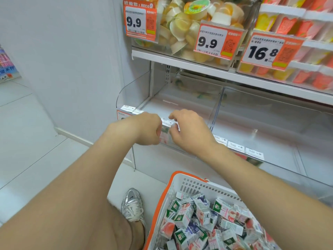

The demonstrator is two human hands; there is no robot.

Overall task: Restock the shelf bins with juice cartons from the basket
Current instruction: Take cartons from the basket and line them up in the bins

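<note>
A row of small white juice cartons (236, 146) stands along the front of the clear shelf bin (134, 91). My left hand (148, 129) is curled at the row's left part, and its fingers are hidden from me. My right hand (189, 131) arches over the row just to the right, with thumb and fingers pinching a carton. A peach-printed carton (164, 135) shows between the two hands, touched by both. The white basket with an orange rim (180, 183) sits at the lower right, heaped with several loose cartons (201, 212).
A clear divider (215, 107) separates this bin from another one to the right. The shelf above (198, 66) carries bins of jelly cups with orange price tags (215, 40). A white wall panel stands to the left. A foot in a silver sneaker (133, 204) stands beside the basket.
</note>
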